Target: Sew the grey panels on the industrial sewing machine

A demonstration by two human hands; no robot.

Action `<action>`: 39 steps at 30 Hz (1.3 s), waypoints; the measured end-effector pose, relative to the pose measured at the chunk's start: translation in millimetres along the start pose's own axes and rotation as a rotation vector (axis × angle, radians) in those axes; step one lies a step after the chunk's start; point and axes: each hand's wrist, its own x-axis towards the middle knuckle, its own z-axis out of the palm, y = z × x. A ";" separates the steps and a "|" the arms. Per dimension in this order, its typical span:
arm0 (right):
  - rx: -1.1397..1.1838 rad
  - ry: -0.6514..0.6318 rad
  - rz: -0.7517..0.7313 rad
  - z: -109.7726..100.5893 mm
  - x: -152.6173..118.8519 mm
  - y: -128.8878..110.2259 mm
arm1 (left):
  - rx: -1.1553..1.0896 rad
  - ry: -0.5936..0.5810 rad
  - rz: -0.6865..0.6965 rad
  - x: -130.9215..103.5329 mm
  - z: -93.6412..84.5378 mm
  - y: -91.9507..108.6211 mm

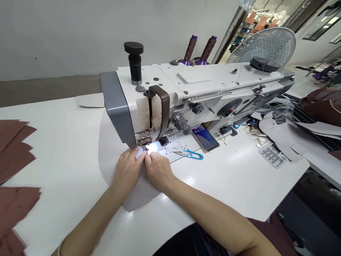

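A white sewing machine (160,86) stands on the table in front of me, its needle area lit by a small lamp. Under its head lies a pale grey, curved piece of material (137,199), fabric or leather. My left hand (128,167) grips this piece just left of the presser foot (144,148). On the other side, my right hand (159,170) is closed with its fingertips on the same piece, close to the left hand's. The fingertips are partly hidden at the needle. Blue thread snips (189,154) lie right of my right hand.
A phone (206,137) rests under the machine arm. Brown cut pieces (9,208) are stacked along the table's left side. Two brown thread cones (190,48) and a fan (265,47) stand behind the machine. Scraps and a grey patterned card (273,156) lie at the right.
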 end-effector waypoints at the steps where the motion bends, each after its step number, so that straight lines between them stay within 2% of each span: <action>1: -0.002 0.004 -0.002 0.3 0.8 0.0 | 0.002 0.003 0.001 0.0 0.2 -0.5; 16: 0.003 -0.011 0.002 0.8 2.7 -3.0 | 0.002 0.054 0.002 -1.6 3.9 -2.5; 28: 0.029 -0.120 0.010 -8.3 1.3 -2.1 | -0.002 0.085 -0.016 -2.6 6.0 -2.7; 39: 0.022 -0.086 -0.011 -2.7 0.0 -1.9 | -0.005 0.092 -0.005 -2.9 6.0 -2.0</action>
